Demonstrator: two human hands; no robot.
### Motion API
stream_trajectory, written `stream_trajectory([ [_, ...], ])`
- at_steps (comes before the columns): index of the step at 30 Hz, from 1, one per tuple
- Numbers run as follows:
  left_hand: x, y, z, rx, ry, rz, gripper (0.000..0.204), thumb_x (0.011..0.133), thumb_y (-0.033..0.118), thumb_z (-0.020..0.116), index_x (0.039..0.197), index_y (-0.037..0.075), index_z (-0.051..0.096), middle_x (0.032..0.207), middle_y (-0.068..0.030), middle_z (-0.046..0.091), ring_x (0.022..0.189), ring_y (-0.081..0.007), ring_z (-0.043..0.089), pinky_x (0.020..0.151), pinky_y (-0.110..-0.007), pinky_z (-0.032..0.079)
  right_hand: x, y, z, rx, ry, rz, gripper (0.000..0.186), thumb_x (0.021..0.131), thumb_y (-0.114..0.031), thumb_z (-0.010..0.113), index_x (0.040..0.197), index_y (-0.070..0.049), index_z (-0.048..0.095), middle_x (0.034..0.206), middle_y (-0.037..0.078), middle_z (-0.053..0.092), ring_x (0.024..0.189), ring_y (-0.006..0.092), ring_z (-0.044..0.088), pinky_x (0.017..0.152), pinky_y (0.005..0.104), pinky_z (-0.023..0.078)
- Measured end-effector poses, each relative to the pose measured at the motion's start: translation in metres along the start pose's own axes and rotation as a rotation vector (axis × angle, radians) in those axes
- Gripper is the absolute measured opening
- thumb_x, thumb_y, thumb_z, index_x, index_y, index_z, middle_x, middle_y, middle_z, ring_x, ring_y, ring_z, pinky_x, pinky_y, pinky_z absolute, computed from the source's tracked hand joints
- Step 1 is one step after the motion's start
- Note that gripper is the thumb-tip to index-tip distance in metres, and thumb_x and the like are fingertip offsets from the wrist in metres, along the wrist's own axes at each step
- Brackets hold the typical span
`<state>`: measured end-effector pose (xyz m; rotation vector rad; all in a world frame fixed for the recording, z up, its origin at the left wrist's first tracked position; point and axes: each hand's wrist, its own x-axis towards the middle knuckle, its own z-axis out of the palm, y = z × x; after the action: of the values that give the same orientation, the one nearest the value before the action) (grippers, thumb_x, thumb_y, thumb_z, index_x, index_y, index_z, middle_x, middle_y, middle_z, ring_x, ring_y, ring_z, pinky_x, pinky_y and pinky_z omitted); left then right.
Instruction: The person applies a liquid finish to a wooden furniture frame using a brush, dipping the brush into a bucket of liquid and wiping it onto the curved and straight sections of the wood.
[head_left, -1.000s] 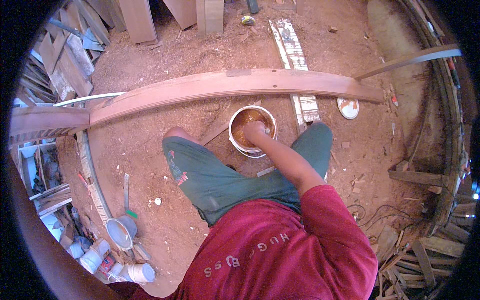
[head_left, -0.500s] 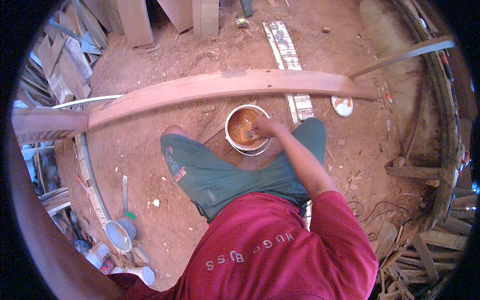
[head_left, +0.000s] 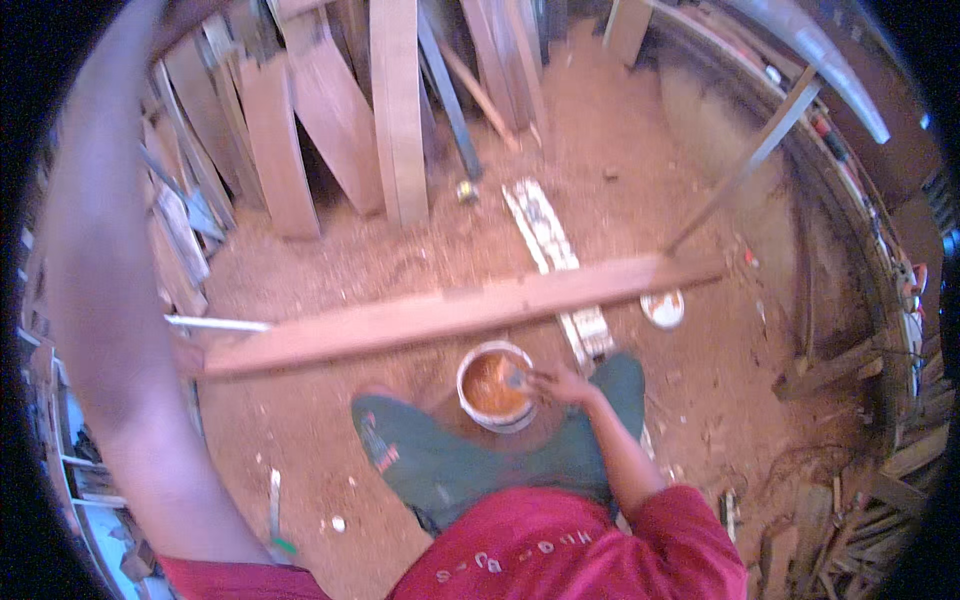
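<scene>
A white bucket stands on the ground between my knees, with a wet orange-brown mixture inside. My right hand is at the bucket's right rim, its fingers closed round a small greyish tool that reaches over the mixture. Blur hides the tool's exact kind. My left forearm rises along the left side of the view, and its hand lies beyond the upper edge. Just past the bucket a long reddish wooden beam lies crosswise.
Tall planks lean at the back left. A pale, stained board passes under the beam. A round white lid lies to the right of the bucket. Scrap wood is piled at the lower right, and a slanted timber stands at the far right.
The view has tilted up, showing more of the leaning planks. My left arm now rises higher across the left side. My right hand has drawn back from inside the bucket to its right rim.
</scene>
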<state>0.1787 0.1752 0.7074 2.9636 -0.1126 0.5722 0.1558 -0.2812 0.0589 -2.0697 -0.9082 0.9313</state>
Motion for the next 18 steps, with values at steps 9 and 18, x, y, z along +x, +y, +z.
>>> stream_trajectory([
  [9,0.011,-0.013,-0.009,-0.052,0.070,-0.045,0.050,0.103,0.037,0.051,0.135,-0.001,0.059,0.136,-0.0140,0.061,0.128,-0.0235,0.055,0.112,-0.036,0.038,-0.062,-0.288,-0.149,0.490,0.583,-0.424,0.028,0.105,-0.012,0.051,0.128,0.000,0.062,0.098,0.004,0.067,0.086,0.0074,0.060,0.074,0.0245,0.050],
  [18,0.000,-0.006,-0.003,-0.039,0.045,-0.029,0.060,0.102,0.048,0.053,0.141,0.002,0.055,0.143,-0.0133,0.057,0.134,-0.0232,0.050,0.117,-0.034,0.033,-0.042,-0.465,-0.212,-0.400,1.460,-0.806,0.037,0.095,-0.013,0.066,0.131,-0.002,0.063,0.092,0.019,0.062,0.078,0.0305,0.064,0.071,0.0391,0.052],
])
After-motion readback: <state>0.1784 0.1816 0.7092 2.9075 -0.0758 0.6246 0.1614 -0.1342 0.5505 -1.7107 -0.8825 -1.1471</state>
